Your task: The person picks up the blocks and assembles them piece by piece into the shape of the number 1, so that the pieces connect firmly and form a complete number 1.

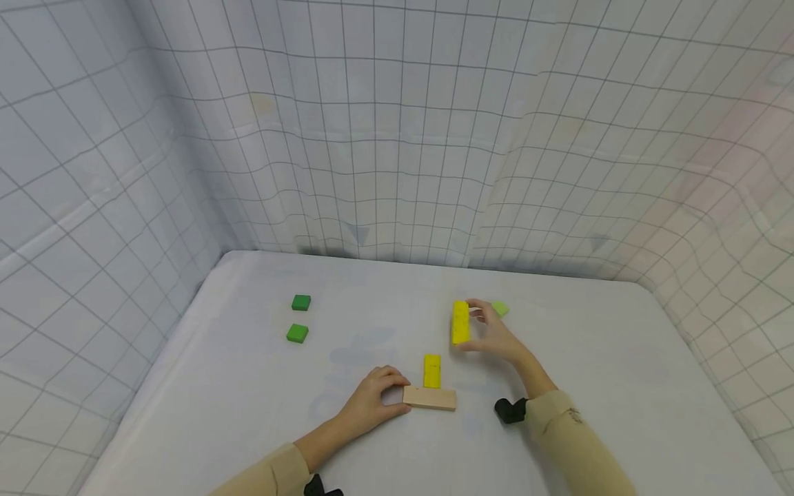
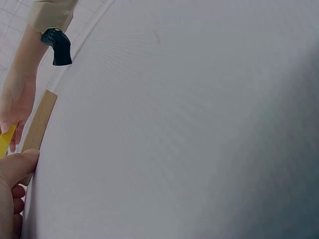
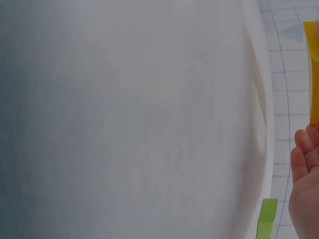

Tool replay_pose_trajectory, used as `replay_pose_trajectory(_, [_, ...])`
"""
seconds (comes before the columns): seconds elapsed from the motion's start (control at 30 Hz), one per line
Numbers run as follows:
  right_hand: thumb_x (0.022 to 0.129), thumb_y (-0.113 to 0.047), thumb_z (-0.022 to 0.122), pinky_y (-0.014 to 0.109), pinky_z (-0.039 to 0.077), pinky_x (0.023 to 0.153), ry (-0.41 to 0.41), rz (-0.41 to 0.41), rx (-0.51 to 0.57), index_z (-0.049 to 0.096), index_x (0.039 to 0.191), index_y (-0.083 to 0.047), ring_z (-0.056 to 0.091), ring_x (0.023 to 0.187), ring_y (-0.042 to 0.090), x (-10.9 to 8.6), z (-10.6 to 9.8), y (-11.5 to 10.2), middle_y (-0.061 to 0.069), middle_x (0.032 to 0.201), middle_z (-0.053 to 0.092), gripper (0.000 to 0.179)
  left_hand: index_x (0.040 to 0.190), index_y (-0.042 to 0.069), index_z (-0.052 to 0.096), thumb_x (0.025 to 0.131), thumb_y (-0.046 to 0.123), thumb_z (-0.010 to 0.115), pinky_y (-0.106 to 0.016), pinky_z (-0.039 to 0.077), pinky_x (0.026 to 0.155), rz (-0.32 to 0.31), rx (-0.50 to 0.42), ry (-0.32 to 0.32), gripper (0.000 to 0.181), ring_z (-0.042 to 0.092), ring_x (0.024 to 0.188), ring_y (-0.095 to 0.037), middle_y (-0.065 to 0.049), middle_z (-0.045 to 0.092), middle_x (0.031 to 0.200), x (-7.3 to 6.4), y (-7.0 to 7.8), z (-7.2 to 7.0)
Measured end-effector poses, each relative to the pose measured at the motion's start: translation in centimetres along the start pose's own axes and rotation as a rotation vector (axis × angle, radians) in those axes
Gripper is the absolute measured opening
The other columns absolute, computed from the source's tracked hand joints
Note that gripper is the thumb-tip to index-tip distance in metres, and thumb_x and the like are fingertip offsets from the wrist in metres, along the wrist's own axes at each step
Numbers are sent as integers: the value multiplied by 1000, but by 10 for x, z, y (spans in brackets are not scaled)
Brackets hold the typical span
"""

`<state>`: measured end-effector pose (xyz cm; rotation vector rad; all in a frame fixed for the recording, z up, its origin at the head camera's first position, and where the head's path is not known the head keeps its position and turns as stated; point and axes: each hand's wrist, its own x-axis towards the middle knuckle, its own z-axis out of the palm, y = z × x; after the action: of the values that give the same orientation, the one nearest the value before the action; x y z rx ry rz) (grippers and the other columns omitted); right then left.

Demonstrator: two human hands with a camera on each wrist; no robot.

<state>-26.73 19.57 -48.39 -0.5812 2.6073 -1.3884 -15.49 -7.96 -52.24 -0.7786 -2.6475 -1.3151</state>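
Note:
My left hand pinches the left end of a flat, plain wooden block that lies crosswise near the table's middle. Its thumb shows on the wood in the left wrist view. Directly behind that block, its near end right at the wood, is a yellow rectangular block. Farther back and to the right, my right hand grips a second yellow block lengthwise, thumb at the near end and fingers at the far end. The right wrist view catches only part of this held block.
A dark green block and a brighter green block lie on the table's left side. A light green block sits just behind the right hand, partly covered. Grid-patterned white curtains surround the white table.

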Motion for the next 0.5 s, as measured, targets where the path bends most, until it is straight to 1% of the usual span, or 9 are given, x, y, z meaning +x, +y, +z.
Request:
replay_pose_trajectory(0.2, [63, -27, 84, 48, 25, 105, -29, 19, 4, 28, 137, -4, 36, 122, 33, 8, 9, -4, 16, 137, 32, 96, 99, 13, 67, 71, 22, 78, -28, 45, 78, -3, -4, -4, 31, 49, 89, -11, 6, 58, 98, 1, 2, -1])
replay_pose_trajectory(0.3, [63, -28, 84, 49, 25, 105, -39, 27, 4, 28, 136, -5, 35, 122, 34, 11, 12, -4, 17, 137, 31, 95, 99, 13, 67, 71, 22, 78, -28, 45, 79, -4, -7, -8, 32, 49, 90, -11, 6, 58, 98, 1, 2, -1])
replay_pose_trajectory(0.5, [64, -33, 83, 51, 26, 103, -85, 39, -11, 27, 136, -6, 35, 123, 35, 16, 20, -6, 17, 138, 30, 95, 99, 13, 67, 71, 22, 78, -28, 45, 79, -8, -4, -8, 31, 49, 90, -11, 7, 58, 97, 1, 2, 0])
